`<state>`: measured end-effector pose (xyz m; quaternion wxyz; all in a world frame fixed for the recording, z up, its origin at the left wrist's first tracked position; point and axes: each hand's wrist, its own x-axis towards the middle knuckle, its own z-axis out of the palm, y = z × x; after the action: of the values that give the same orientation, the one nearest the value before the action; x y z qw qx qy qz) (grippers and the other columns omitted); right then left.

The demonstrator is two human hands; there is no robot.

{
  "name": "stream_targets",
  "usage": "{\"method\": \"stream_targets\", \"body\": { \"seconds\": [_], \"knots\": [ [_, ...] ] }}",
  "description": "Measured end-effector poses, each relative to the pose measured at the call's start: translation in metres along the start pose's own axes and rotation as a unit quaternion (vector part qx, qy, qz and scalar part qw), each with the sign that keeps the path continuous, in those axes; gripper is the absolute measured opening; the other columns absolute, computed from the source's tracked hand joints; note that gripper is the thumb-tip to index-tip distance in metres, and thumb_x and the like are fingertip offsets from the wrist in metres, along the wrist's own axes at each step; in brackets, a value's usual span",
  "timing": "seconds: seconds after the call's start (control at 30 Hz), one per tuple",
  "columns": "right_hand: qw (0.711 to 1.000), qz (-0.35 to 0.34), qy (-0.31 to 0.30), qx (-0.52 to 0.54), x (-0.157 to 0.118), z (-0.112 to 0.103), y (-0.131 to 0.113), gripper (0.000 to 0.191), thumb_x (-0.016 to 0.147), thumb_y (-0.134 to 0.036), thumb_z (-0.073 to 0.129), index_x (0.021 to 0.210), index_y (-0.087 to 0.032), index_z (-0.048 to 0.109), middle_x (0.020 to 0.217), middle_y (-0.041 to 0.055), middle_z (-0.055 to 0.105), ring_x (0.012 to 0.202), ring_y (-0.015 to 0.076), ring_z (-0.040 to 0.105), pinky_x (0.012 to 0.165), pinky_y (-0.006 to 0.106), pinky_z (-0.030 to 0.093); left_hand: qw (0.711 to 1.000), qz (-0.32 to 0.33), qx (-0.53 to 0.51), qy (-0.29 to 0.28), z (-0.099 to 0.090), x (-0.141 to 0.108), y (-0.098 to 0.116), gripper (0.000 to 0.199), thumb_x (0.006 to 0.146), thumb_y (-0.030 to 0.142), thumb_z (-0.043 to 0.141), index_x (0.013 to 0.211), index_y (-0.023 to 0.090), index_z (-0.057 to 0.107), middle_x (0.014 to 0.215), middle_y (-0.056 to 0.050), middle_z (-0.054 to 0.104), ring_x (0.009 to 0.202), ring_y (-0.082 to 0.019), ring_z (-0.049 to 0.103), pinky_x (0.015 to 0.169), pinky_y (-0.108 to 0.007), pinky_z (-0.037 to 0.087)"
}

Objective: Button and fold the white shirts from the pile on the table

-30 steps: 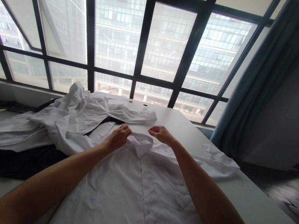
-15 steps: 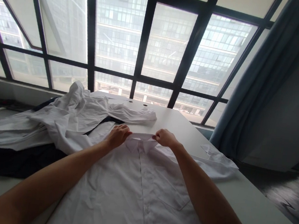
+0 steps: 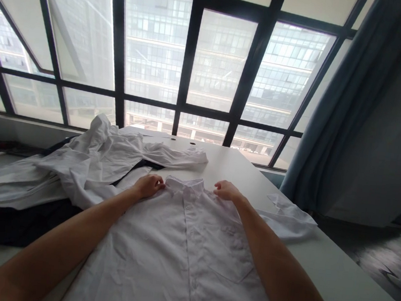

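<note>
Left hand (image 3: 147, 186), right hand (image 3: 227, 190) on creased white cotton shirt (image 3: 175, 249)

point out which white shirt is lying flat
The white shirt spread front-up under the left hand and right hand, collar toward the window; the other shirt lies bunched in a heap to its left.

The open route for the right hand (image 3: 227, 190) lies over the white table top (image 3: 242, 179), toward the upper centre of the frame and the right. Lateral travel at right is limited by a crumpled shirt sleeve (image 3: 287, 218) on the table. The left hand (image 3: 148, 186) is obstructed at upper left by a heap of white garments (image 3: 90, 167). The flat white shirt (image 3: 174, 254) occupies the area below both hands.
</note>
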<state>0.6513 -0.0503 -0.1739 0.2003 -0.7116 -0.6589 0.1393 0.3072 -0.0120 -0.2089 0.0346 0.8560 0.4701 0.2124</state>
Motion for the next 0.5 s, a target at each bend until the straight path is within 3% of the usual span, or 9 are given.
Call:
{"method": "stream_targets", "body": {
  "seconds": [0.1,0.2,0.3,0.4,0.43,0.5],
  "knots": [
    [0.999,0.004,-0.033,-0.035,-0.005,-0.006,0.008,0.015,0.064,-0.017,0.081,0.078,-0.015,0.075,0.08,0.0077,0.074,0.076,0.0204,0.066,0.068,0.026,0.047,0.999,-0.012,0.03,0.014,-0.004,-0.001,0.003,0.022,0.091,0.037,0.056,0.091,0.02,0.071,0.096,-0.01,0.073,0.092,-0.025,0.067,0.077,-0.03,0.048],
    [0.996,-0.002,-0.046,-0.079,-0.008,-0.011,0.01,0.007,0.069,-0.018,0.078,0.073,-0.014,0.074,0.073,0.0065,0.072,0.07,0.0174,0.063,0.061,0.024,0.043,0.997,-0.052,0.042,0.03,-0.011,-0.002,0.007,0.026,0.095,0.039,0.05,0.096,0.019,0.067,0.095,-0.012,0.073,0.091,-0.026,0.069,0.075,-0.031,0.048],
    [0.991,-0.007,-0.023,-0.13,-0.009,-0.018,0.008,0.009,0.078,-0.023,0.072,0.081,-0.014,0.073,0.082,0.0088,0.073,0.077,0.0186,0.064,0.063,0.024,0.042,0.995,-0.085,0.042,0.038,-0.019,-0.002,0.01,0.028,0.095,0.042,0.052,0.099,0.018,0.065,0.092,-0.013,0.074,0.088,-0.027,0.069,0.072,-0.031,0.047],
    [0.989,-0.002,0.01,-0.148,-0.009,-0.027,0.007,0.019,0.084,-0.029,0.066,0.095,-0.015,0.072,0.098,0.0121,0.073,0.088,0.0225,0.065,0.068,0.027,0.044,0.996,-0.075,0.03,0.045,-0.027,0.003,0.006,0.03,0.091,0.045,0.056,0.096,0.018,0.066,0.091,-0.012,0.073,0.087,-0.027,0.069,0.071,-0.031,0.045],
    [0.988,-0.003,0.018,-0.155,-0.01,-0.029,0.007,0.021,0.085,-0.031,0.065,0.098,-0.016,0.071,0.101,0.0122,0.072,0.091,0.0231,0.065,0.069,0.027,0.044,0.997,-0.067,0.018,0.028,-0.03,0.006,0.002,0.03,0.089,0.047,0.058,0.093,0.018,0.067,0.088,-0.011,0.073,0.085,-0.026,0.068,0.07,-0.03,0.045],
    [0.985,-0.011,0.028,-0.173,-0.011,-0.035,0.007,0.022,0.086,-0.032,0.064,0.101,-0.018,0.071,0.103,0.0115,0.072,0.092,0.0238,0.066,0.07,0.028,0.045,0.997,-0.049,-0.018,-0.06,-0.037,0.012,-0.01,0.032,0.082,0.049,0.062,0.082,0.018,0.069,0.078,-0.006,0.07,0.076,-0.023,0.066,0.065,-0.027,0.043]
  ]
}}
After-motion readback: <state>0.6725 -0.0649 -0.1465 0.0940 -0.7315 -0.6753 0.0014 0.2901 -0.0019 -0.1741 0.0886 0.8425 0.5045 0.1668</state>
